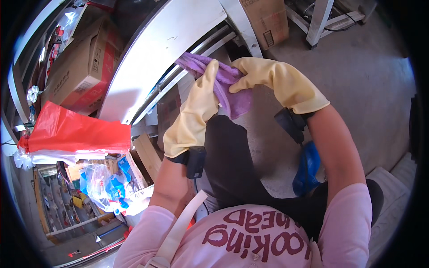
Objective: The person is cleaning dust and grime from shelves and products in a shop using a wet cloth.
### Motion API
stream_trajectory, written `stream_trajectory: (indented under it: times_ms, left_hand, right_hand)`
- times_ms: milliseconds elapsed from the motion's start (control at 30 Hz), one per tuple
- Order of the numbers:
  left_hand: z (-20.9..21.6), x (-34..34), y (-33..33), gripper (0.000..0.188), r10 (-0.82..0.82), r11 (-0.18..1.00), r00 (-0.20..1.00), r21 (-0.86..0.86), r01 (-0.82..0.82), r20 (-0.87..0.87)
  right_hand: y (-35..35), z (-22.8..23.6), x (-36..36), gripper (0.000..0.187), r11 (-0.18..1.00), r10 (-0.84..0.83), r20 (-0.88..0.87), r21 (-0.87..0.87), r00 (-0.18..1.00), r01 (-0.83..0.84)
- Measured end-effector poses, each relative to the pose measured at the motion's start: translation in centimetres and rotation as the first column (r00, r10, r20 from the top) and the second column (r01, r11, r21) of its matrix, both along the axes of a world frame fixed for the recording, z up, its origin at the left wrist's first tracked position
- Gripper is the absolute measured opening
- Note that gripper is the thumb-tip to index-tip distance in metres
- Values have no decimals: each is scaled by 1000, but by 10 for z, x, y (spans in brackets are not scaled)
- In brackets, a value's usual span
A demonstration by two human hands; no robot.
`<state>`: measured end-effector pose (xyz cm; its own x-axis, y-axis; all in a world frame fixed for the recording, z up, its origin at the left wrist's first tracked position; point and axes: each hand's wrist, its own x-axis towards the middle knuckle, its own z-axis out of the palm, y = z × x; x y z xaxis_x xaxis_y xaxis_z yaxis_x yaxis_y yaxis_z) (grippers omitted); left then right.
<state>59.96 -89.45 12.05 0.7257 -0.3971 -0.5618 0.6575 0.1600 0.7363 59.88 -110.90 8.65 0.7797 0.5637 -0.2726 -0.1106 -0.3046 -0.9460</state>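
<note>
A purple cloth (pixel 235 99) hangs bunched between my two hands, its upper end by the edge of a white tabletop (pixel 161 44). Both hands wear cream rubber gloves. My left hand (pixel 203 96) grips the cloth from the left, with the thumb side pointing up. From the right, my right hand (pixel 257 73) pinches the cloth's upper right part between thumb and fingers. The lower end of the cloth dangles loose above my knee. Dark devices are strapped at both wrists.
Left of the tabletop sits a large cardboard box (pixel 80 71), with a red plastic bag (pixel 76 129) nearer me. A drawer organizer (pixel 67 205) stands lower left. Another carton (pixel 267 22) is beyond the table leg. A blue bag (pixel 307 167) lies on the floor to the right.
</note>
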Motion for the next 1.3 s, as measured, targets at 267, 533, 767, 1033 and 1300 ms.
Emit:
stream_trajectory:
  times_ms: [267, 533, 767, 1033, 1300]
  left_hand:
    - [64, -22, 0, 39, -599, 590, 790, 740, 322, 134]
    - [159, -30, 32, 35, -425, 601, 342, 544, -585, 838]
    - [150, 45, 18, 36, -570, 684, 97, 536, -495, 816]
    - [148, 51, -3, 40, -685, 364, 200, 568, -738, 700]
    - [142, 46, -5, 39, -652, 297, 273, 570, -766, 707]
  right_hand:
    - [-41, -37, 18, 35, 993, -116, 82, -24, 990, 118]
    - [-8, 8, 12, 26, 612, -521, -33, 682, 853, 401]
    - [106, 6, 50, 21, 13, -696, -225, 946, 682, 325]
    - [93, 19, 55, 18, 380, -483, -321, 761, 815, 525]
    - [71, 16, 52, 22, 16, -516, -507, 800, 690, 600]
